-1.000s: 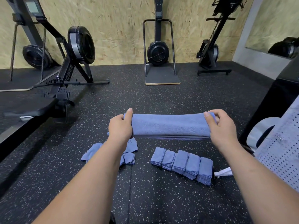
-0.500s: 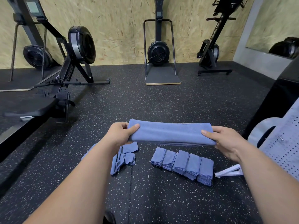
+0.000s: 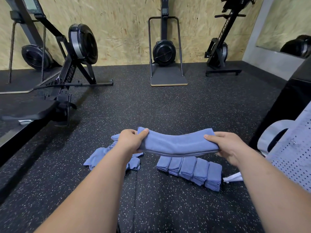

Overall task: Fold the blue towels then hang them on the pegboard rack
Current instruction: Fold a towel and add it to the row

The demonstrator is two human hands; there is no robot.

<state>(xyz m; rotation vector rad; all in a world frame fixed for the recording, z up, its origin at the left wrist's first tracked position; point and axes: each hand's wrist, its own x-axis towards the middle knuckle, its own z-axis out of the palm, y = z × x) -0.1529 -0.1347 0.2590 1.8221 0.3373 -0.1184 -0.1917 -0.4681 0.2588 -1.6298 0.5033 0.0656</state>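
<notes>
Left hand (image 3: 133, 140) and right hand (image 3: 227, 145) grip the folded towel (image 3: 178, 143) ends; the sagging middle may unfold if slackened.

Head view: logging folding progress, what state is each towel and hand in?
Long blue cloth towel: folded, held mid-air, sagging.
Left hand: grips its left end.
Right hand: grips its right end.
Row of blue towels: folded, on floor.
Heap of blue towels: crumpled, on floor.
</notes>
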